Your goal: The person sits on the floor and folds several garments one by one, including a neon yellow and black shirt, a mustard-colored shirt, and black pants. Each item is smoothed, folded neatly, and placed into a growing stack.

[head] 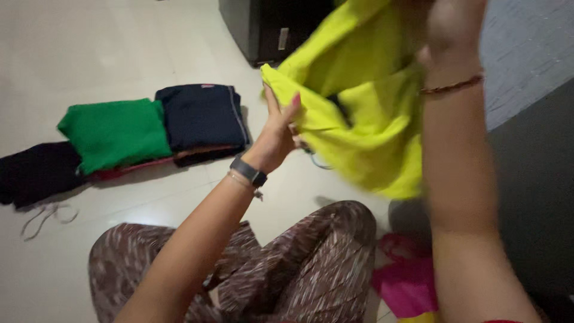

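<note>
A bright yellow-green garment hangs in the air in front of me. My left hand, with a dark watch on the wrist, grips its lower left edge. High at the top of the view, my right hand, a thin bracelet at the wrist, holds the garment's upper part; it is blurred. On the pale floor to the left lie folded clothes: a green piece and a dark navy piece, both on reddish cloth.
A black garment with white drawstrings lies at the far left. My patterned brown trousers fill the bottom. Pink cloth lies at the lower right. A dark cabinet stands at the top, and a dark surface runs along the right.
</note>
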